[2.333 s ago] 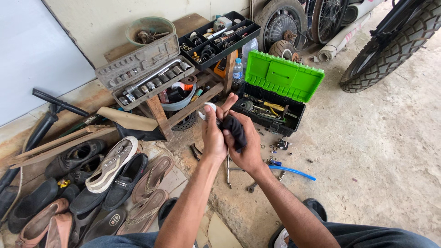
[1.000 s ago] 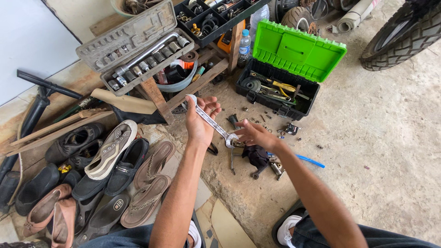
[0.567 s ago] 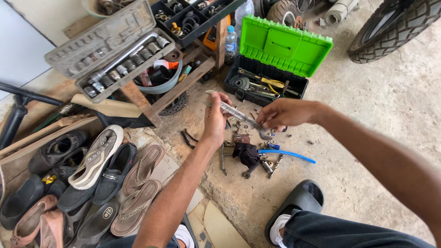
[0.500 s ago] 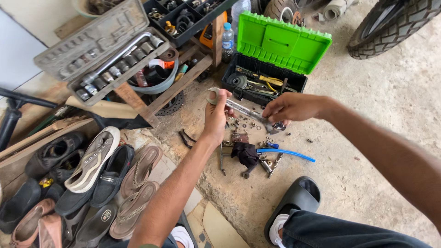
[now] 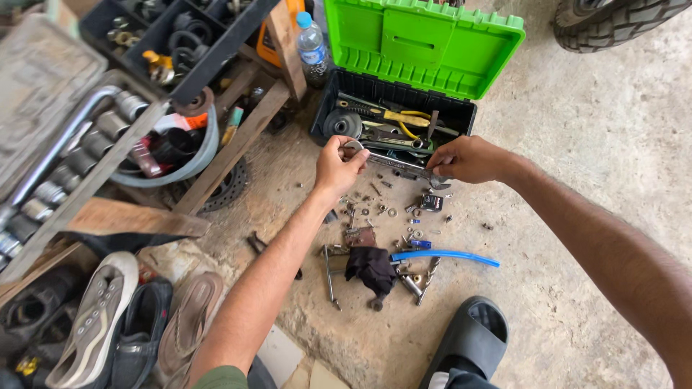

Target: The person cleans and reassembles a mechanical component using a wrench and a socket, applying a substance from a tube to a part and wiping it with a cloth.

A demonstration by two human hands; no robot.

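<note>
Both my hands hold one long steel combination wrench (image 5: 393, 161) just above the front edge of the open toolbox (image 5: 404, 108). My left hand (image 5: 337, 166) grips its ring end. My right hand (image 5: 465, 158) grips the other end. The toolbox has a bright green lid and a black tray with several hand tools inside. Below the wrench, small nuts, washers and bolts (image 5: 393, 212) lie scattered on the concrete. A black cloth (image 5: 371, 266) and a blue tube (image 5: 447, 256) lie nearer to me.
A socket set in a grey case (image 5: 50, 137) and a black parts organiser (image 5: 173, 43) rest on a wooden frame at left. Sandals and shoes (image 5: 122, 317) lie at bottom left. A plastic bottle (image 5: 311, 39) stands by the toolbox. A tyre (image 5: 613, 21) is at top right. My sandalled foot (image 5: 468, 342) is below.
The black cloth has left my hands and now lies on the floor. Both hands took up the wrench and carried it forward to the toolbox's front edge. The camera moved closer.
</note>
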